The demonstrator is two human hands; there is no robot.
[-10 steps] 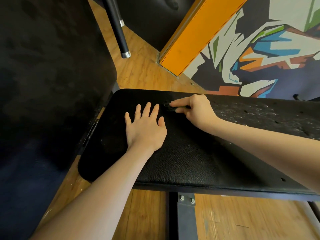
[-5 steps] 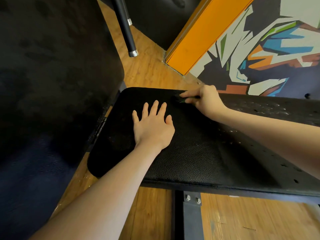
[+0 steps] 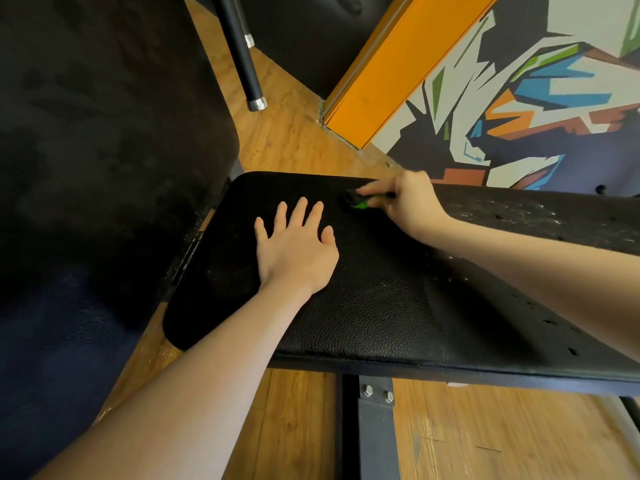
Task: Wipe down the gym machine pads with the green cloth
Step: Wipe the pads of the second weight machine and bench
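**Head view: two hands on the black pad**

Head camera looks down at a wooden floor (image 3: 485,431). A dark metal post (image 3: 375,434) with two bolts stands on it, right under the pad.

Above the post is the flat black pad (image 3: 381,306). It has a bumpy, leather-like skin. Its right part looks worn, with small holes and pale flecks.

One bare arm comes up from the bottom left. Its left hand (image 3: 294,247) lies flat on the pad, palm down, with the fingers straight and spread. It holds nothing.

The other arm comes in from the right side. The right hand (image 3: 407,206) is a bit blurry. Its fingers are curled and they pinch a small bunched green cloth (image 3: 360,202). The cloth sits on the pad near the far edge, just beside the left hand's fingertips but not touching them. Only a little bit of green shows past the fingers.

To the left stands a big dark pad (image 3: 104,150), tilted upright beside the flat one.

Farther back, a black bar (image 3: 242,57) with a silver tip points down at the floor. Behind it is an orange beam (image 3: 391,64), and next to that a wall painted (image 3: 519,116) with sharp shapes in many colors.
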